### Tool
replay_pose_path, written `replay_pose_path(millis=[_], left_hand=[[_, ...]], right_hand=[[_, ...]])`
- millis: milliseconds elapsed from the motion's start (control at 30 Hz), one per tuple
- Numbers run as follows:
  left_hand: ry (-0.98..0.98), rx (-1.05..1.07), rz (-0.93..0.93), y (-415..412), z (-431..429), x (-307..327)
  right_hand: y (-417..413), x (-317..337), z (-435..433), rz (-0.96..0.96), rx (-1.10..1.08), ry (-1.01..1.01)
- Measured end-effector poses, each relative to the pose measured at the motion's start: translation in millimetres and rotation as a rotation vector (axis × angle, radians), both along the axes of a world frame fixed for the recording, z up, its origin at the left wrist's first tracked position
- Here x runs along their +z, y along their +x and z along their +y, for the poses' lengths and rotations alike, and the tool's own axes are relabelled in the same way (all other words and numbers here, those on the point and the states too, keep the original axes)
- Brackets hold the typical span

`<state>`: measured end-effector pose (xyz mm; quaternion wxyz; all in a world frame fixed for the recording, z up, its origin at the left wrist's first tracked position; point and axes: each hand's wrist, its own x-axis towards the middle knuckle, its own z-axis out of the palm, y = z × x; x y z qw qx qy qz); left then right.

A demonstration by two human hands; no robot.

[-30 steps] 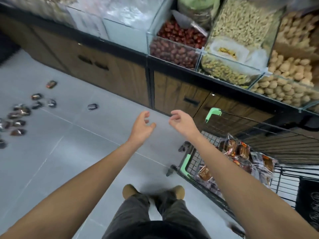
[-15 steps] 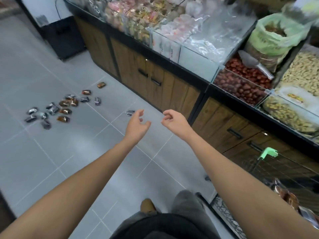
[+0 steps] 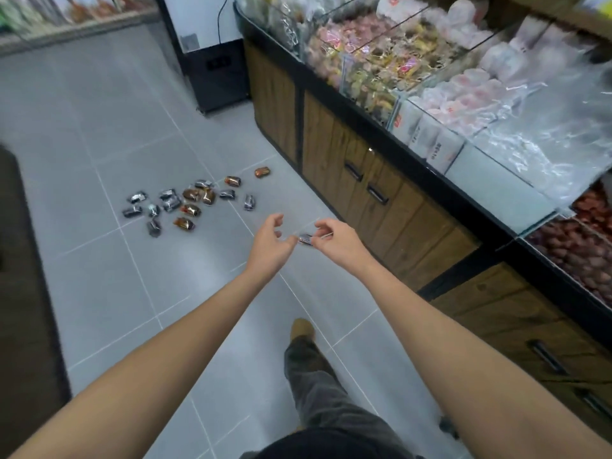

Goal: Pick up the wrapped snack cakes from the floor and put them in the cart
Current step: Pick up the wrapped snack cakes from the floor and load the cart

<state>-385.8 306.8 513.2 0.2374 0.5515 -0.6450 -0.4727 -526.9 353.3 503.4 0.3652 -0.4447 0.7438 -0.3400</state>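
Several wrapped snack cakes [image 3: 190, 203], in silver and brown wrappers, lie scattered on the grey floor tiles ahead and to the left. One lone silver-wrapped cake [image 3: 305, 239] lies on the floor nearer to me and shows in the gap between my hands. My left hand [image 3: 270, 241] and my right hand [image 3: 337, 240] are stretched forward at arm's length, fingers loosely curled and apart, holding nothing. Both hands are well above the floor. The cart is out of view.
A wooden cabinet counter [image 3: 371, 193] with glass bins of sweets and dried fruit runs along the right. A black appliance base [image 3: 218, 74] stands at the far end. A dark mat or shelf edge [image 3: 23, 293] borders the left. My shoe [image 3: 301, 329] steps forward on the tiles.
My view has swung left, away from the cart, which has dropped out of sight. The pile of cakes has come closer and toward the centre. Both hands stay empty and outstretched.
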Motion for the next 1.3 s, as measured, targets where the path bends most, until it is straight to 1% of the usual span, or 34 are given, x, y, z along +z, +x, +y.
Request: replay_pose_path(millis=[200,367,500,600,700,833,933,1033,1100,1233,1300], left_hand=[[0.084,-0.006,-0.075,-11,-108,-13],[0.125,0.035,-0.112,-18,-190,-21],[0.174,0.051,-0.139,-16,-239,-29],[0.18,0.027,-0.197,-16,-280,-37],[0.199,0.017,-0.221,-16,-321,-49],[0.21,-0.116,-0.283,-22,-380,-70],[0.194,-0.242,-0.357,-26,-428,-88],[0.212,-0.335,-0.403,-25,-469,-104],[0.213,-0.403,-0.456,-23,-496,-118],[0.189,-0.52,-0.574,-24,-540,-156],[0.179,-0.539,-0.607,-30,-556,-184]], right_hand=[[-23,-18,-117,-0.041,0.003,0.037],[-39,-34,-202,-0.05,-0.006,0.092],[-45,-40,-252,-0.078,0.005,0.151],[-50,-47,-284,-0.081,0.005,0.182],[-55,-57,-315,-0.088,-0.033,0.201],[-57,-75,-352,-0.115,-0.14,0.232],[-52,-92,-378,-0.112,-0.265,0.254],[-39,-110,-397,-0.14,-0.423,0.318],[-29,-126,-410,-0.155,-0.488,0.375],[-9,-162,-434,-0.171,-0.593,0.424],[-6,-188,-445,-0.171,-0.622,0.443]])
